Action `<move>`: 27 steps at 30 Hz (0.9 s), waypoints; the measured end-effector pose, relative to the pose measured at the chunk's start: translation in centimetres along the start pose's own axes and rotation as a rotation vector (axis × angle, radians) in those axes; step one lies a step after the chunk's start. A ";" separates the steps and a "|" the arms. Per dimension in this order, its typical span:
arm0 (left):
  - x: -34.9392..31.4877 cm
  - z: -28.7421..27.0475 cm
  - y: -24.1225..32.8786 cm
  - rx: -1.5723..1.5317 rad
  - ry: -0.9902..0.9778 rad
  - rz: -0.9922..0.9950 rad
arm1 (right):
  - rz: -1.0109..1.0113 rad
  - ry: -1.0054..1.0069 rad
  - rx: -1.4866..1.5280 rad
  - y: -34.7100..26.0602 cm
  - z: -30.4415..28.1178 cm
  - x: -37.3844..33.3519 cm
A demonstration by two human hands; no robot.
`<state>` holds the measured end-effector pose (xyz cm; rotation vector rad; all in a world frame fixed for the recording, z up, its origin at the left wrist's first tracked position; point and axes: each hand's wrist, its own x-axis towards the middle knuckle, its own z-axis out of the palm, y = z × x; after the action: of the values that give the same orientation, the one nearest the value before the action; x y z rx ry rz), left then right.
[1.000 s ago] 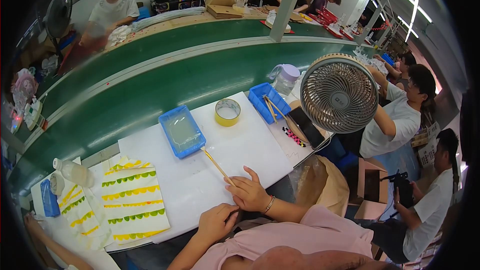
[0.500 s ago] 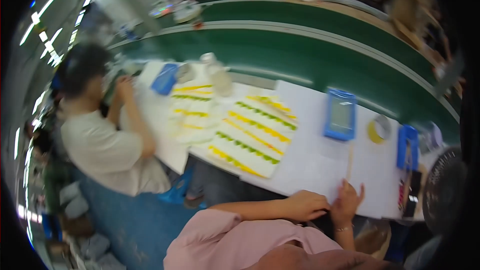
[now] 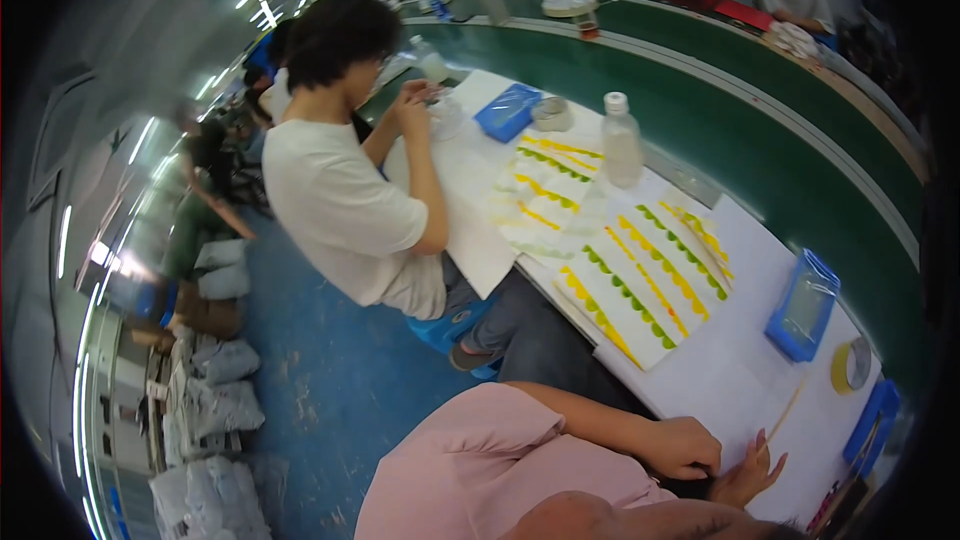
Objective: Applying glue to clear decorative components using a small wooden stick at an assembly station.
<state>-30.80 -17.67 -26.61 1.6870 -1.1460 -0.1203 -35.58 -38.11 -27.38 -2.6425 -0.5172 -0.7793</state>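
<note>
My right hand (image 3: 746,474) is near the table edge at lower right. A thin pale stick (image 3: 786,408) is pinched in it and slants up over the white paper (image 3: 725,380), while some fingers stand apart. Just left of it, my left hand (image 3: 682,448) has its fingers curled; whatever may be inside is hidden. White sheets with yellow and green scalloped strips (image 3: 640,285) lie left of my hands. Beyond the stick are a blue tray with a clear window (image 3: 804,306) and a roll of yellowish tape (image 3: 851,364).
A co-worker in a white shirt (image 3: 345,210) sits to the left, hands raised over the table. A milky bottle (image 3: 621,145), another tape roll (image 3: 552,115) and a blue packet (image 3: 508,112) stand near the green conveyor (image 3: 700,100). A blue holder (image 3: 872,425) is at the right.
The view has swung left, so the table and my hands sit lower and farther right in the picture. The hands keep much the same pose, with the stick still in the right one.
</note>
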 end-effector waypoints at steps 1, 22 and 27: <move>0.1 -0.1 0.1 -0.039 -0.017 -0.014 | -0.010 0.012 0.021 -0.1 -0.4 0.3; 0.3 -2.3 0.1 -0.507 -0.011 -0.339 | 0.025 0.021 -0.035 -1.6 -0.1 0.9; 0.4 -2.2 -0.9 -0.777 0.030 -0.378 | -0.018 0.139 -0.133 -2.3 -0.5 2.6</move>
<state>-28.78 -16.43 -26.10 1.1671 -0.6125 -0.6834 -34.78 -35.68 -25.01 -2.6810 -0.4673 -1.0284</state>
